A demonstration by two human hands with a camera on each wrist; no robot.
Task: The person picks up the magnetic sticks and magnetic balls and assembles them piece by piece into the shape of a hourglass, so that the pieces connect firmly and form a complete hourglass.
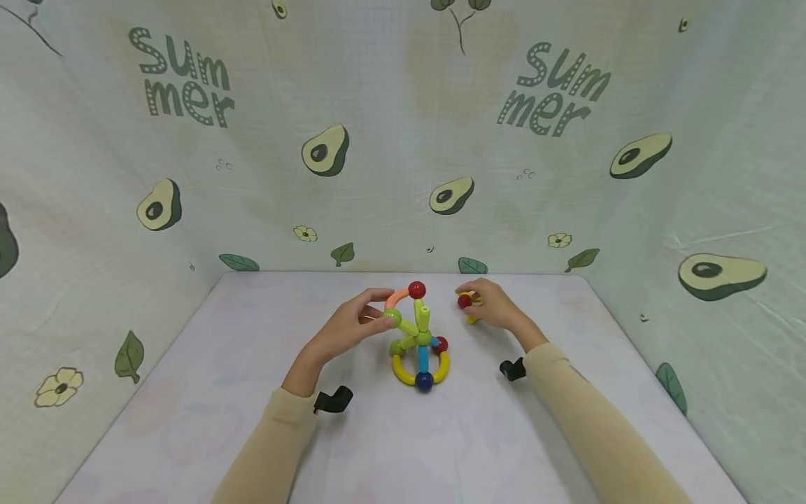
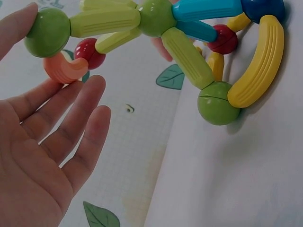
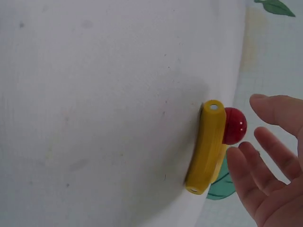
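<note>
My left hand (image 1: 345, 327) holds the left side of a magnetic ball-and-stick model (image 1: 423, 358), thumb on a green ball (image 2: 47, 32) and fingers at an orange curved stick (image 2: 65, 70). A red ball (image 1: 417, 290) tops the model. Below are lime and light blue sticks, yellow curved sticks (image 2: 259, 64) and a dark blue ball (image 1: 424, 381). To the right, my right hand (image 1: 496, 306) reaches around a loose red ball (image 3: 235, 126), fingers spread and apart from it in the right wrist view. Yellow curved sticks (image 3: 206, 149) lie against that ball.
A pale table (image 1: 189, 420) bears everything. Behind and beside it hangs a cloth (image 1: 390, 231) printed with avocados, leaves and lettering. Each wrist carries a black camera mount, the left mount (image 1: 334, 400) close to the table and the right mount (image 1: 513, 369) beside the sleeve.
</note>
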